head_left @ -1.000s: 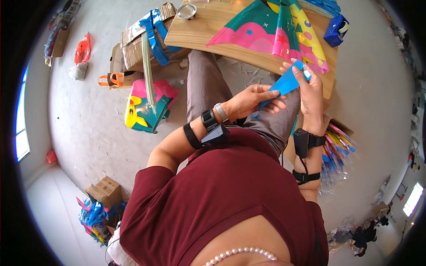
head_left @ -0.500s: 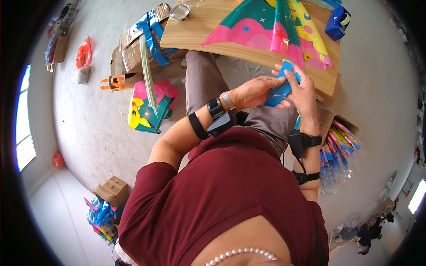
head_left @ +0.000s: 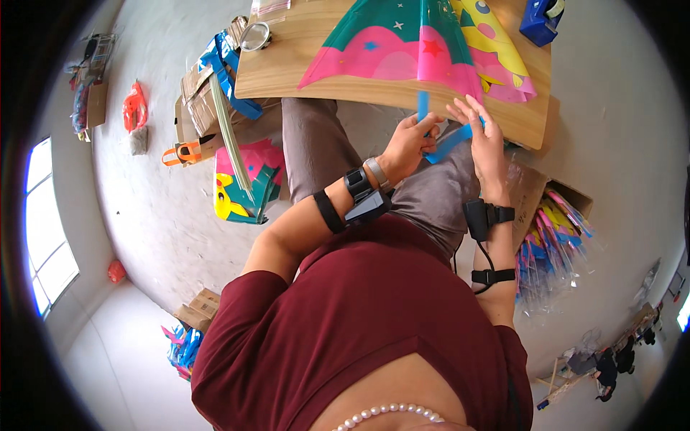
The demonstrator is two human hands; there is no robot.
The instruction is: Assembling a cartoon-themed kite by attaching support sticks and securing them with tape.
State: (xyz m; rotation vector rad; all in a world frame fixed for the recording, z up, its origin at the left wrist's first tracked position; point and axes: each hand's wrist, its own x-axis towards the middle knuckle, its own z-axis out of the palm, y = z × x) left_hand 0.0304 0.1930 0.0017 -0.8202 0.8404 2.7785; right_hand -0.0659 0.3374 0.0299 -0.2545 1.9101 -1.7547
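Left grip (head_left: 407, 147) pinched blue strip (head_left: 451, 145); right grip (head_left: 489, 151) held other part. Work looked part done: bright sheet (head_left: 359, 63) spread on worktop (head_left: 269, 80), strip apart from it.

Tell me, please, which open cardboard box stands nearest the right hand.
The box on the right, with clear-wrapped packets sticking out; the other open box, on the left, stands farther from the right hand.

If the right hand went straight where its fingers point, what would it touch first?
Probably the pink-edged sheet on the table, or its edge if the right hand sits lower; depth is unclear.
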